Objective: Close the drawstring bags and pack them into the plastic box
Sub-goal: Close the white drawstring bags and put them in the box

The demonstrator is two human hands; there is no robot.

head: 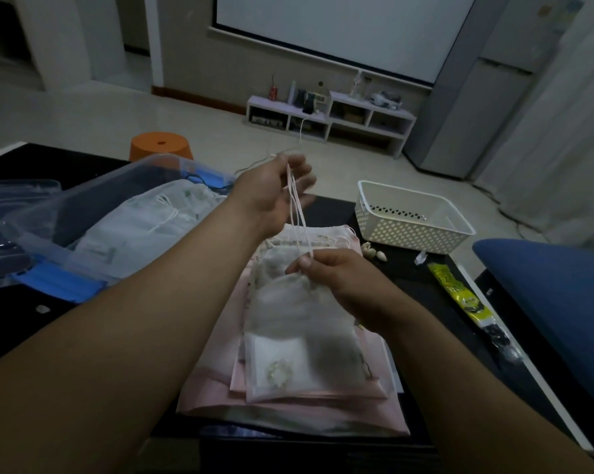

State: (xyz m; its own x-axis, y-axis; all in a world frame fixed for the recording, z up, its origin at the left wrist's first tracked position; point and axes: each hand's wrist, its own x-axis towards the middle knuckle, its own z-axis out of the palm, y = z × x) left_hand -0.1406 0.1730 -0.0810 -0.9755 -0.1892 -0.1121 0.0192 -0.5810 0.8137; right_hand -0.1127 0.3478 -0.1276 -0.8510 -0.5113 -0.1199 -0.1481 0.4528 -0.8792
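A sheer white drawstring bag (pixel 299 323) lies on top of a stack of pink bags (pixel 288 405) in the middle of the dark table. My right hand (pixel 336 278) pinches the bag's gathered mouth. My left hand (pixel 271 196), raised above and beyond it, holds the pale drawstring cords (pixel 297 213), which run taut between the two hands. The clear plastic box (pixel 83 213) with blue clips stands at the left, with several white bags (pixel 145 220) inside it.
A white perforated basket (pixel 412 217) stands at the right rear of the table, with small shells (pixel 374 253) and a yellow packet (pixel 460 295) near it. The box's lid (pixel 11 196) lies far left. A blue chair (pixel 555 302) is at the right, an orange stool (pixel 160 147) behind.
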